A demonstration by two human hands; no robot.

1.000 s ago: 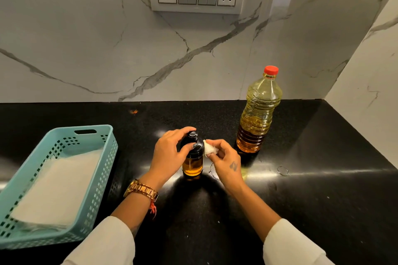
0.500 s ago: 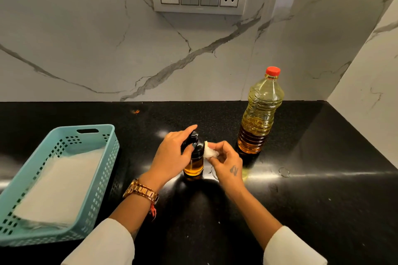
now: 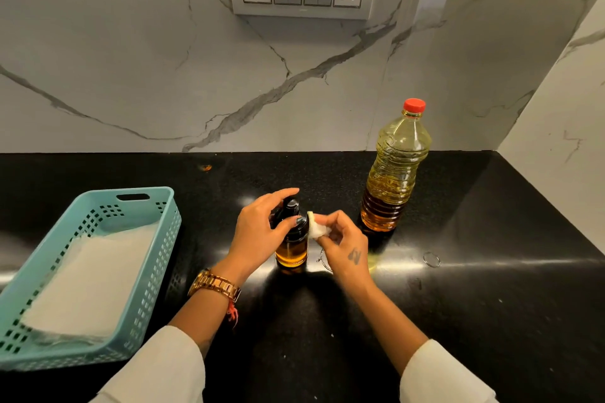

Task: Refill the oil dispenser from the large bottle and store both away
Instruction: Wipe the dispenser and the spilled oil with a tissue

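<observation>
Head view shows us little changed: left hand [image 3: 258, 232] still grips the oil dispenser [image 3: 291, 239], right-hand fingers [image 3: 327, 232] still pinch a white wad [image 3: 317, 230] against it, so wiping continues.

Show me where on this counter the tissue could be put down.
Bare black counter lies right of the large bottle toward the side wall, and between the basket and the left hand. It is crowded around the dispenser, where both hands work, the right hand pinching the tissue.

no readable text — labels, brands, numbers.
</observation>
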